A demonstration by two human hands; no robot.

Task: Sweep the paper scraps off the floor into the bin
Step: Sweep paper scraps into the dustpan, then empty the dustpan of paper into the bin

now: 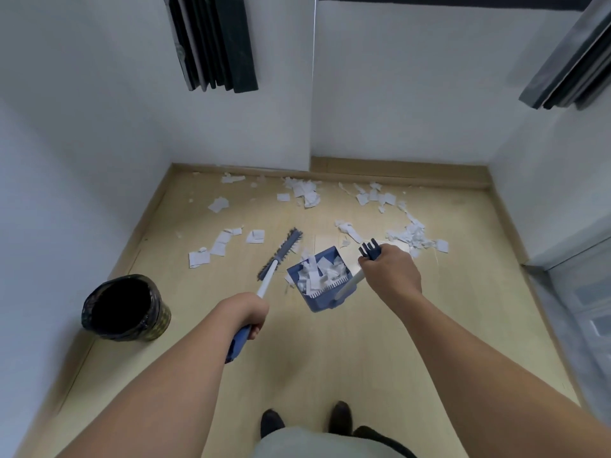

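My left hand (248, 315) grips the white and blue handle of a broom (279, 256), whose dark bristle head is raised just left of the dustpan. My right hand (390, 272) holds the top of the long handle of a blue dustpan (322, 300). The pan is full of white paper scraps. More paper scraps (304, 193) lie scattered over the wooden floor, mostly along the far wall and to the left and right of the pan. A round bin (127, 309) lined with a black bag stands at the left wall, left of my left forearm.
White walls close the floor in on the left, far side and right, with a wooden skirting board (396, 178) along them. Dark panels (215, 44) hang on the far wall. A grey door or cabinet (582, 292) is at the right. My shoes (304, 421) are at the bottom.
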